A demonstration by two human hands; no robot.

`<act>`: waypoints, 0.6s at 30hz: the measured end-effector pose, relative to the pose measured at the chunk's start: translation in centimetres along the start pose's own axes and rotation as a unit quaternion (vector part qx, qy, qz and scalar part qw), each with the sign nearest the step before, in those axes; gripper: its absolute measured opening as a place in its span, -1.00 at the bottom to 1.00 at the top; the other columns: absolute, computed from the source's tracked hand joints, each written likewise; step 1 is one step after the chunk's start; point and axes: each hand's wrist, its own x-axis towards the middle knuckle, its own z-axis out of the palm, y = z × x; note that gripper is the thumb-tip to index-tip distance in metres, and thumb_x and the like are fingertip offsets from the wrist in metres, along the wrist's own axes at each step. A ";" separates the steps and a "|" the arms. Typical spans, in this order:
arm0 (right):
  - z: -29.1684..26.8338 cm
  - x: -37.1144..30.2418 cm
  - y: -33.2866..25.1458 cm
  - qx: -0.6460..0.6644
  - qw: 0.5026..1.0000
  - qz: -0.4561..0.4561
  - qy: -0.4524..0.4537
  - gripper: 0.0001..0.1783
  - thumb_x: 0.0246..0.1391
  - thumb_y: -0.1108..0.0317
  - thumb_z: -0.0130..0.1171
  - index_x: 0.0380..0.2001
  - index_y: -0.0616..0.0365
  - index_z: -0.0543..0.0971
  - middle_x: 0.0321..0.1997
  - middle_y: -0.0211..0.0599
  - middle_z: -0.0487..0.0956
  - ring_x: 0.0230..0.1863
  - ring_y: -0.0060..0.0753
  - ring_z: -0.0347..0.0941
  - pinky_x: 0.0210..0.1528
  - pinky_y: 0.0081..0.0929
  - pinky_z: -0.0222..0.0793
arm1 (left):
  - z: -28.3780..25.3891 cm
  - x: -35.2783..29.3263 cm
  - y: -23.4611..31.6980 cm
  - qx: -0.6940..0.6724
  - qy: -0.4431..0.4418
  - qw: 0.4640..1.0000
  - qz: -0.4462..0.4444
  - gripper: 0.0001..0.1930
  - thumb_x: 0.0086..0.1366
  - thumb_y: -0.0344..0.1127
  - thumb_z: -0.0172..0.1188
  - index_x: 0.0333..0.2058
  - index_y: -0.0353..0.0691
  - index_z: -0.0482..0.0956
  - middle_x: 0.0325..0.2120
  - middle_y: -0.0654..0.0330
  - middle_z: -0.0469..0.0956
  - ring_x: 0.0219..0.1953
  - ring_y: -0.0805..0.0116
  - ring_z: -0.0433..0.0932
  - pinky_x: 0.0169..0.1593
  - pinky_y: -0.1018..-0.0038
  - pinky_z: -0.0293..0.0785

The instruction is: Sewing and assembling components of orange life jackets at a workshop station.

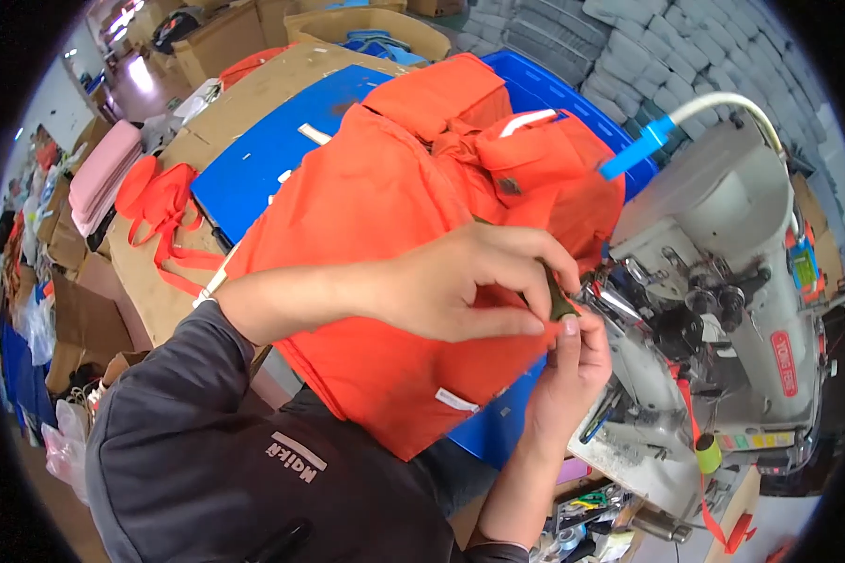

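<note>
A large orange fabric piece (376,188), padded-looking and with a small white label (457,401), spreads from the table down over my lap. My left hand (469,281) reaches across it from the left, its thumb and fingers pinched near the fabric's right edge. Between the hands sits a dark green folded strip (560,298) at that edge. From below, my right hand (577,361) closes thumb against fingers on the same corner of orange fabric. Fingertips partly hide how the strip and the fabric meet.
An industrial sewing machine (737,272) stands close on the right, with a blue-tipped white hose (640,147) above. More orange sewn pieces (554,178) lie by a blue crate (559,84). Orange webbing (164,202) and folded pink cloth (106,174) are at left.
</note>
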 end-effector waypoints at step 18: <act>1.9 -0.6 -1.1 -0.112 0.987 -0.114 -0.008 -0.88 0.24 0.45 0.01 -0.26 0.30 0.46 -0.27 -0.36 0.39 -0.25 -0.62 0.27 -0.17 -0.69 0.20 | 0.5 0.6 -0.6 0.027 0.010 0.999 -0.046 -0.83 0.13 -0.49 0.27 -0.44 -0.27 0.40 -0.43 0.17 0.46 -0.41 0.30 0.50 -0.36 0.45 0.38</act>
